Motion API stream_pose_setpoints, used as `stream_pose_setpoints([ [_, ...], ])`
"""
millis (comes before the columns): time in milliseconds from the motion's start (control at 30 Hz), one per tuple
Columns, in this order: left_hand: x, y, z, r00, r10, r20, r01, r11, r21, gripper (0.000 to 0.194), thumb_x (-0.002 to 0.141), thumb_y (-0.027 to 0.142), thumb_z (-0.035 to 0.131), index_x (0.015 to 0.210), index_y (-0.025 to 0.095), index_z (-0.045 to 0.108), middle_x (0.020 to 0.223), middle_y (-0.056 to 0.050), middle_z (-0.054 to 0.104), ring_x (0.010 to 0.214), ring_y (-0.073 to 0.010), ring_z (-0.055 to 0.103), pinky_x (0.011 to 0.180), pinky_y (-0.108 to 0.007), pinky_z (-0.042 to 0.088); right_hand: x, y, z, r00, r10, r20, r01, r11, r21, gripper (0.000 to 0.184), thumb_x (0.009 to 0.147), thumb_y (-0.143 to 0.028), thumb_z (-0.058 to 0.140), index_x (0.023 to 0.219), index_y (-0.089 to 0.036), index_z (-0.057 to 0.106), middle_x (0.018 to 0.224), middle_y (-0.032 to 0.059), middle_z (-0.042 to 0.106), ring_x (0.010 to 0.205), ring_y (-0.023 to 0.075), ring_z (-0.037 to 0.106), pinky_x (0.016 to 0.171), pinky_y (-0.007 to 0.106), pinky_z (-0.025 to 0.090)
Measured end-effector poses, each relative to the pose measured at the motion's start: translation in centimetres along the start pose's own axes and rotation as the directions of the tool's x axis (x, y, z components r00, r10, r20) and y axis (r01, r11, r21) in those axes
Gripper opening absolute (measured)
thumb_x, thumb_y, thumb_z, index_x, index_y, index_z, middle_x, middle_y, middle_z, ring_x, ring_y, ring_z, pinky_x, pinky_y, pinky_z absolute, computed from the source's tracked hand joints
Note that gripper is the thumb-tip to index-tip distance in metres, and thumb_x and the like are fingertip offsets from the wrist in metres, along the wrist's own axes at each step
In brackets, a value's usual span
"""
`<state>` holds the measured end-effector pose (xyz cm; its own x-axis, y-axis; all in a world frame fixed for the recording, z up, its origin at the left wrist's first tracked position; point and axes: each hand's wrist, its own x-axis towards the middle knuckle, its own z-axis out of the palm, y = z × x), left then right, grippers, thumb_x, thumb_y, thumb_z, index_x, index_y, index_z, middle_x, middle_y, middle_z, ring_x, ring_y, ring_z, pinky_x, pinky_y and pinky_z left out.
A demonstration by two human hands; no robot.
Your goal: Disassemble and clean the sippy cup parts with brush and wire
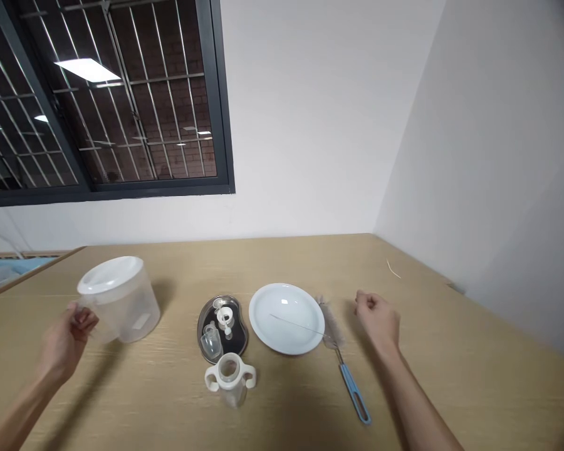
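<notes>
two bare forearms (pixel 418 398) slant in, cut off by the lower edge, the left hand (pixel 75 321) curled round the mostly hidden handle of one lidded jug (pixel 125 307) at left, the right hand (pixel 378 319) loosely closed above the table (pixel 169 413), nothing visible in it. between them are one two-handled bottle (pixel 234 389), one blue-handled brush (pixel 355 391), one tray (pixel 237 338) of small parts (pixel 211 341) hard to count, and one plate (pixel 286 341) crossed by one thin wire (pixel 301 324); farthest, one barred window (pixel 150 125).

A dark-framed window (pixel 106 103) sits in a white wall (pixel 319 119).
</notes>
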<state>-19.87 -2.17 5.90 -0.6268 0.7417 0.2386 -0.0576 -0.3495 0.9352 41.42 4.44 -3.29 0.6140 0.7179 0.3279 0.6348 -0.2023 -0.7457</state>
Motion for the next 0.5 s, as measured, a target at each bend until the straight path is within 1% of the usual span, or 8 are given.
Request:
stream_pose_setpoints([
  [67, -2.5, 0.1, 0.7, 0.997, -0.041, 0.058, 0.044, 0.997, -0.058, 0.034, 0.085, 0.029, 0.059, 0.065, 0.019, 0.034, 0.061, 0.006, 0.031, 0.056, -0.0081, 0.028, 0.049, -0.018, 0.031, -0.1, -0.1, 0.0, 1.000, -0.003, 0.005, 0.003, 1.000, 0.008, 0.039, 0.083, -0.048, 0.043, 0.059, -0.021, 0.059, 0.058, 0.0075, 0.065, 0.061, 0.0236, 0.057, 0.060, 0.030, 0.035],
  [133, -4.8, 0.4, 1.1, 0.986, -0.125, 0.113, 0.140, 0.980, -0.138, 0.040, 0.080, 0.034, 0.070, 0.064, 0.019, 0.036, 0.061, 0.006, 0.032, 0.056, -0.0094, 0.028, 0.047, -0.020, 0.031, -0.2, -0.2, 0.0, 1.000, -0.010, 0.012, 0.010, 1.000, 0.018, 0.039, 0.083, -0.048, 0.043, 0.060, -0.021, 0.059, 0.058, 0.0071, 0.065, 0.061, 0.0235, 0.058, 0.060, 0.030, 0.036],
  [167, -5.7, 0.5, 1.1, 0.976, -0.161, 0.145, 0.183, 0.972, -0.149, 0.042, 0.077, 0.037, 0.074, 0.065, 0.020, 0.037, 0.061, 0.006, 0.033, 0.056, -0.0100, 0.028, 0.047, -0.021, 0.033, -0.2, -0.2, 0.1, 1.000, -0.015, 0.016, 0.015, 1.000, 0.023, 0.039, 0.083, -0.049, 0.043, 0.060, -0.021, 0.059, 0.058, 0.0070, 0.065, 0.061, 0.0234, 0.057, 0.060, 0.030, 0.036],
  [233, -7.2, 0.7, 1.0, 0.962, -0.203, 0.183, 0.230, 0.962, -0.145, 0.045, 0.074, 0.041, 0.077, 0.064, 0.020, 0.039, 0.061, 0.005, 0.034, 0.056, -0.0109, 0.029, 0.048, -0.023, 0.035, -0.3, -0.3, 0.1, 0.999, -0.026, 0.025, 0.025, 0.999, 0.032, 0.040, 0.083, -0.050, 0.042, 0.059, -0.022, 0.058, 0.058, 0.0069, 0.065, 0.060, 0.0231, 0.057, 0.060, 0.030, 0.035],
  [300, -8.1, 0.7, 1.0, 0.952, -0.214, 0.219, 0.246, 0.961, -0.129, 0.044, 0.074, 0.045, 0.077, 0.062, 0.020, 0.042, 0.060, 0.005, 0.037, 0.057, -0.0116, 0.032, 0.050, -0.024, 0.038, -0.4, -0.4, 0.2, 0.999, -0.037, 0.032, 0.036, 0.999, 0.041, 0.042, 0.083, -0.051, 0.042, 0.058, -0.022, 0.057, 0.057, 0.0068, 0.064, 0.059, 0.0229, 0.056, 0.059, 0.030, 0.035],
  [400, -8.5, 0.4, 1.0, 0.945, -0.207, 0.253, 0.232, 0.970, -0.070, 0.042, 0.074, 0.050, 0.075, 0.062, 0.020, 0.049, 0.061, 0.003, 0.046, 0.061, -0.0136, 0.041, 0.058, -0.026, 0.044, -0.6, -0.7, 0.1, 0.998, -0.053, 0.033, 0.051, 0.997, 0.053, 0.042, 0.084, -0.051, 0.042, 0.057, -0.021, 0.057, 0.056, 0.0068, 0.063, 0.058, 0.0227, 0.055, 0.059, 0.030, 0.034],
  [500, -8.1, -0.2, 0.2, 0.957, -0.177, 0.228, 0.166, 0.984, 0.067, 0.042, 0.072, 0.060, 0.072, 0.070, 0.020, 0.061, 0.071, -0.001, 0.060, 0.075, -0.0193, 0.054, 0.070, -0.029, 0.049, -0.8, -1.0, 0.0, 0.997, -0.067, 0.030, 0.065, 0.996, 0.067, 0.042, 0.084, -0.050, 0.043, 0.058, -0.021, 0.058, 0.057, 0.0067, 0.063, 0.059, 0.0223, 0.055, 0.060, 0.030, 0.034],
])
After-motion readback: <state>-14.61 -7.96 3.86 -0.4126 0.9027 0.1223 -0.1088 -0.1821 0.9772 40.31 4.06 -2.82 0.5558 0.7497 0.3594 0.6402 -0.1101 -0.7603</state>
